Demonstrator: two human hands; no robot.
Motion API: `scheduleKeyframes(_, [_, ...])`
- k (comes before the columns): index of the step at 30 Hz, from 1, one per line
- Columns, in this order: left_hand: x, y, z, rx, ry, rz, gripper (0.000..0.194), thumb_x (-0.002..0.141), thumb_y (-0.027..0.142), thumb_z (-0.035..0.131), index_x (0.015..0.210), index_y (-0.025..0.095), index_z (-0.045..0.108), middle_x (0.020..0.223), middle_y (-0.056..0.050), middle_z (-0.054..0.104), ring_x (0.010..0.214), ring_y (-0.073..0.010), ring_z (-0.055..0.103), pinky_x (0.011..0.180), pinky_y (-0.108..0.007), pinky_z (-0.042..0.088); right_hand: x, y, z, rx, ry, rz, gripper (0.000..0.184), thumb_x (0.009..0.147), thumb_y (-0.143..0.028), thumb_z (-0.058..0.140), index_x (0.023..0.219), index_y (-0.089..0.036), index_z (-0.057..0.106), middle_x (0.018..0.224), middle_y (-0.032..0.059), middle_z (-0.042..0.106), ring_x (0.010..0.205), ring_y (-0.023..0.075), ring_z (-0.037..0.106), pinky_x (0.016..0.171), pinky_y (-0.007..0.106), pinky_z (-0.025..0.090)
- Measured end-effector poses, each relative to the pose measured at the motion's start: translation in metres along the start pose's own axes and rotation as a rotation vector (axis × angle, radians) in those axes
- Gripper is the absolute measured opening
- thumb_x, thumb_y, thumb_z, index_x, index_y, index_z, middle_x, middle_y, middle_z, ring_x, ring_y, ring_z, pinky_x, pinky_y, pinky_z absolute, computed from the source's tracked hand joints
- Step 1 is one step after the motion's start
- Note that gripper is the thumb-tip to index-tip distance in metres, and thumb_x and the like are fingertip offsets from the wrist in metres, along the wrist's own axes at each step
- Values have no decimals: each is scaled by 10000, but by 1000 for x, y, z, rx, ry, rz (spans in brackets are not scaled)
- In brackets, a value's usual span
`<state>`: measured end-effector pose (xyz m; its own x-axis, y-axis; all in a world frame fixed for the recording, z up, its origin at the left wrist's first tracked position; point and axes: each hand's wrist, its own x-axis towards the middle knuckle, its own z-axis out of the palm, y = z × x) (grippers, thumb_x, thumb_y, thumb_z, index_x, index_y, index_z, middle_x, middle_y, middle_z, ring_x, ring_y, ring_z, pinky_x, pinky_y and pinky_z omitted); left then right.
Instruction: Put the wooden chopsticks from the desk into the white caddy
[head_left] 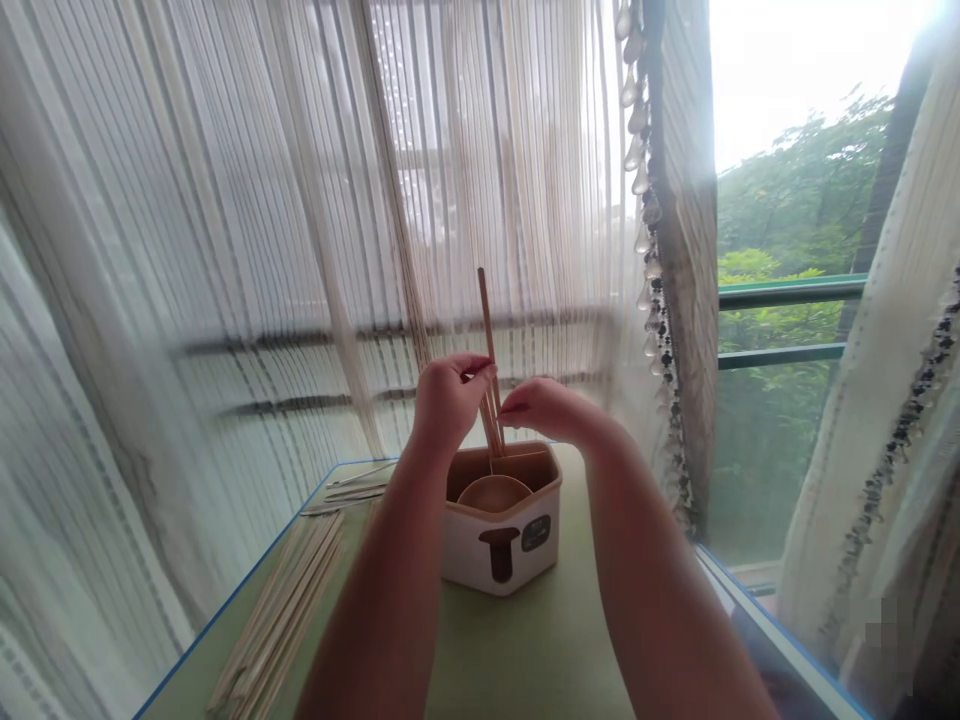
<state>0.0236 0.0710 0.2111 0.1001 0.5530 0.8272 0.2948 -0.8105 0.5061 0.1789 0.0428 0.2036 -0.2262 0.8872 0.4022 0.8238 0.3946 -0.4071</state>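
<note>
1. Brown, slender and straight, the long stick (485,310) stands nearly upright, slightly tilted, above the rear of the container; its top rises clear of both hands.
2. Left hand (448,400): thumb and fingertips closed in a pinch on the long stick, at about mid-length.
3. Right hand (546,405): fingertips drawn together in a narrow pinch on the same stick, lower down, near the rim.
4. Thin upright sticks (490,428), grouped closely beside the long stick, reaching down into the container.
5. Container (465,550): smooth and angular, with pale outer walls, a brown rim, a T-like dark front recess and a dark rounded label (535,533).
6. Brown rounded piece (495,494), smooth and curved, inside the container towards the front.
7. Pale, narrow sticks (281,610), lying in a loose bundle at left on the tabletop (517,655), which is green with a blue edge; more thin sticks (356,493) lie just beyond.
8. Sheer, vertically striped curtain (225,200) behind; teardrop beads (636,120) hang along its right side, near leafy trees (810,200) beyond dark rails (791,292).
</note>
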Motion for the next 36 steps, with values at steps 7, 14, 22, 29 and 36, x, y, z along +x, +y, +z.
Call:
scheduleKeyframes(7, [2,-3,6,38,67,-2,210,748,315,629,884,175,704,782,-57,707,599,-135,579,611,-275,464,6,7,11,-169,-121,60,138,674,-296,659,725,-203,748,559,4,619,502,93,475,505,233,353])
scheduleKeyframes(14, [4,-15,8,17,21,-50,161,721,284,651,827,171,698,765,-59,701,643,-149,598,660,-293,476,7,9,15,-129,-177,80,179,655,-350,666,730,-205,739,588,7,637,543,104,510,500,218,355])
scheduleKeyframes(22, [6,-20,12,80,7,-65,228,711,333,657,870,176,703,832,-78,708,731,-183,612,711,-324,480,7,11,12,-161,-164,80,156,678,-271,611,730,-187,731,587,10,627,521,96,484,487,216,337])
scheduleKeyframes(29, [8,-29,18,-130,-25,-95,234,730,342,632,849,151,693,808,-82,705,742,-178,643,698,-302,495,7,14,15,-173,-194,185,195,616,-322,682,785,-251,752,655,22,668,568,133,548,514,233,380])
scheduleKeyframes(36, [5,-18,17,-46,30,-106,264,775,374,563,821,143,682,765,-60,699,720,-161,639,679,-281,481,4,3,7,-154,-228,183,227,667,-299,653,872,-264,745,747,11,699,638,129,581,568,219,404])
